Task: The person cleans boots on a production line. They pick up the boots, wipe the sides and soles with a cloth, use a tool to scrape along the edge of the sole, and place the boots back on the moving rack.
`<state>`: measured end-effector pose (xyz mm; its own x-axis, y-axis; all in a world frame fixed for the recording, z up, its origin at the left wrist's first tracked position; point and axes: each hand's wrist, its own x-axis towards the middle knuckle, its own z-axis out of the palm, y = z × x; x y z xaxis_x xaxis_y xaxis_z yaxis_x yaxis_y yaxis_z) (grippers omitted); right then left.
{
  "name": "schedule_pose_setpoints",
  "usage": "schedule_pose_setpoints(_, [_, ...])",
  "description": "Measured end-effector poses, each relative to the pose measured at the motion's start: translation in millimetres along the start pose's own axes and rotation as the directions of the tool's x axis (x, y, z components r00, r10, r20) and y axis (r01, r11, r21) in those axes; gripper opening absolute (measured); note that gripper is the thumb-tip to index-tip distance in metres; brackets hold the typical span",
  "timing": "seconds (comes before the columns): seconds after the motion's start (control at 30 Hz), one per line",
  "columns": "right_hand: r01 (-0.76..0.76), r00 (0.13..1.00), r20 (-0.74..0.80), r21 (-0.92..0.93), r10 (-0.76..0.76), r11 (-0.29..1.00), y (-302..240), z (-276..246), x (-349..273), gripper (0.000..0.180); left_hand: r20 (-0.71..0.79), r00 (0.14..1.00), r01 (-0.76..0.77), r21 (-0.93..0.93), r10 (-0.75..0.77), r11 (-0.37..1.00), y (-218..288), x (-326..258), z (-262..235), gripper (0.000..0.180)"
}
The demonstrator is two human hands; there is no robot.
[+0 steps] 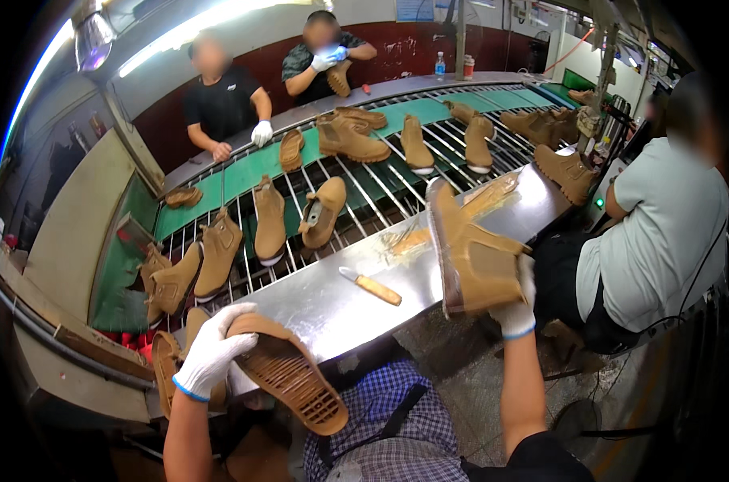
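Observation:
My left hand (214,352), in a white knit glove, grips one end of a tan rubber sole (290,371). The sole's ribbed, hollow inner face is turned up toward me. A tan ankle boot (473,257) with an elastic side panel is held up by my gloved right hand (519,309), its toe pointing away. The boot partly hides that hand's fingers. Between my hands, a short knife (378,291) with a wooden handle lies on the metal bench ledge (324,309). More soles (165,365) rest beside my left hand, partly hidden behind it.
Beyond the ledge runs a roller conveyor (372,201) with a green belt (240,186), carrying several tan boots (270,221) and loose soles (291,150). Two people stand across it, one handling a boot (339,79). Close on my right sits another person (654,233) in a light shirt.

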<state>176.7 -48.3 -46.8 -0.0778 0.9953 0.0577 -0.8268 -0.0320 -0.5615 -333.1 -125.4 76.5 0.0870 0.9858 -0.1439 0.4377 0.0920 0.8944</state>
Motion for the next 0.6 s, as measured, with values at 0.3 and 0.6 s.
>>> schedule_pose_setpoints(0.3, [-0.448,0.889,0.357,0.557,0.286,0.699,103,27,-153,0.095,0.04,0.998,-0.051,-0.101,0.056,0.994,-25,11,47,0.067])
schedule_pose_setpoints(0.6, [-0.484,0.873,0.055,0.226,0.485,0.845,126,31,-185,0.087,0.269,0.958,-0.087,-0.063,0.101,0.994,-41,17,101,0.098])
